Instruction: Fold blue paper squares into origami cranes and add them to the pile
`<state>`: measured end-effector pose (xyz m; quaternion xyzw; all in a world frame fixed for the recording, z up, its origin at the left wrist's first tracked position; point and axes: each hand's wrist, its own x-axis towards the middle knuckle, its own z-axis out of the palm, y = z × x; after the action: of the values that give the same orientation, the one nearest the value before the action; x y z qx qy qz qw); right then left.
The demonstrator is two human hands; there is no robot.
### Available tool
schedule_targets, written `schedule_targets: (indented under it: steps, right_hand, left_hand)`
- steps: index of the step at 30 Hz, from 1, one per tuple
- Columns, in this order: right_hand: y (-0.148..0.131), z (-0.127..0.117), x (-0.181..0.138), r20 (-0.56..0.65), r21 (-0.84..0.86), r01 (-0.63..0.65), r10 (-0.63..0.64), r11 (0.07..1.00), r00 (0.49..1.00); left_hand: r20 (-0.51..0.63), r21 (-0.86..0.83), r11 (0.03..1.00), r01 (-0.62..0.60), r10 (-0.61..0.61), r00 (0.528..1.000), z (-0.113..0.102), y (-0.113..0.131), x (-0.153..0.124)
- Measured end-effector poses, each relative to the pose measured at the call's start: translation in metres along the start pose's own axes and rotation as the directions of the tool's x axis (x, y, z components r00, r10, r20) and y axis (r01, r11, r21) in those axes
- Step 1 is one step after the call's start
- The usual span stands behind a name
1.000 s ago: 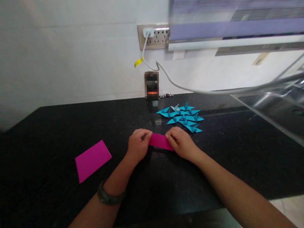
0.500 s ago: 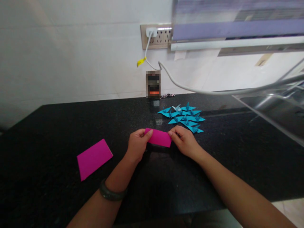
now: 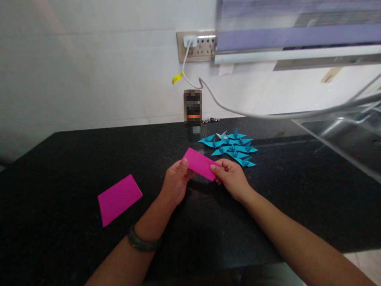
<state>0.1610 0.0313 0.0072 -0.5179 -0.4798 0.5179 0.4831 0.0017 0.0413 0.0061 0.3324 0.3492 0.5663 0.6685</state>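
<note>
A folded magenta paper strip (image 3: 199,163) is held just above the black counter (image 3: 59,171), tilted with its left end higher. My left hand (image 3: 176,182) pinches its left end with the thumb on top. At the strip's right end my right hand (image 3: 230,176) grips it between thumb and fingers. A dark bracelet circles my left wrist. A second magenta sheet (image 3: 119,198) lies flat on the counter, left of my left hand.
Several blue folded paper cranes (image 3: 232,147) lie in a cluster just behind my right hand. A small dark object (image 3: 193,106) stands against the white wall. A white cable (image 3: 238,111) runs from the wall socket (image 3: 196,45) toward the right. A shiny metal rack (image 3: 351,119) is at the right.
Both hands have lifted the magenta strip off the counter and turned it, so its left end now points up and away. The flat magenta sheet and the cranes have not moved.
</note>
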Motion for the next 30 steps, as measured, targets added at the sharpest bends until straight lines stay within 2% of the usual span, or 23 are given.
schedule_targets:
  steps: [3, 5, 8, 9, 10, 12, 13, 14, 16, 19, 23, 26, 28, 30]
  right_hand:
    - [0.000, 0.007, -0.005, 0.017, 0.037, -0.018, 0.017, 0.999, 1.000]
    - [0.001, 0.008, -0.008, 0.085, -0.034, 0.021, -0.018, 0.999, 0.996]
    - [0.003, 0.001, -0.009, 0.099, -0.216, 0.251, -0.235, 0.943, 0.967]
    - [0.002, -0.003, -0.008, 0.097, -0.286, 0.358, -0.345, 0.889, 0.934]
    - [0.002, -0.007, -0.007, 0.140, -0.345, 0.481, -0.462, 0.806, 0.876]
    - [-0.001, -0.016, -0.004, 0.294, -0.427, 0.661, -0.597, 0.617, 0.747]
    - [-0.003, -0.019, -0.003, 0.359, -0.448, 0.714, -0.623, 0.539, 0.695]
    - [-0.004, -0.022, -0.002, 0.396, -0.460, 0.741, -0.633, 0.489, 0.665]
    - [-0.008, -0.024, -0.001, 0.450, -0.463, 0.763, -0.623, 0.450, 0.640]
    - [-0.010, -0.022, -0.003, 0.482, -0.442, 0.756, -0.582, 0.483, 0.655]
    - [-0.008, -0.014, -0.005, 0.444, -0.394, 0.705, -0.549, 0.590, 0.708]
    - [-0.001, -0.007, -0.004, 0.329, -0.375, 0.604, -0.508, 0.703, 0.796]
    - [0.003, -0.004, -0.002, 0.199, -0.374, 0.501, -0.460, 0.780, 0.865]
    - [0.006, -0.002, -0.001, 0.086, -0.364, 0.414, -0.413, 0.834, 0.907]
  left_hand:
    - [0.054, -0.060, 0.996, 0.068, -0.065, 0.996, 0.005, -0.002, -0.002]
    - [0.015, -0.089, 0.990, 0.106, -0.105, 0.994, 0.007, -0.001, -0.003]
    - [-0.079, -0.106, 0.980, 0.170, -0.178, 0.981, 0.007, 0.001, -0.001]
    - [-0.103, -0.104, 0.976, 0.193, -0.204, 0.974, 0.006, 0.002, -0.001]
    - [-0.116, -0.102, 0.970, 0.220, -0.231, 0.966, 0.004, 0.003, 0.000]
    - [-0.113, -0.093, 0.956, 0.277, -0.286, 0.951, 0.003, 0.005, 0.001]
    - [-0.098, -0.084, 0.949, 0.304, -0.312, 0.945, 0.002, 0.006, 0.000]
    - [-0.079, -0.072, 0.941, 0.332, -0.337, 0.938, 0.002, 0.006, 0.000]
    - [-0.037, -0.046, 0.928, 0.370, -0.372, 0.928, 0.003, 0.006, -0.002]
    - [0.016, -0.007, 0.922, 0.388, -0.387, 0.922, 0.006, 0.006, -0.004]
    - [0.038, -0.023, 0.957, 0.291, -0.290, 0.956, 0.007, 0.003, -0.004]
    - [0.092, -0.054, 0.962, 0.267, -0.261, 0.961, 0.006, 0.001, -0.004]
    - [0.126, -0.055, 0.963, 0.263, -0.254, 0.959, 0.005, -0.002, -0.005]
    - [0.153, -0.020, 0.973, 0.228, -0.223, 0.963, 0.004, -0.004, -0.006]
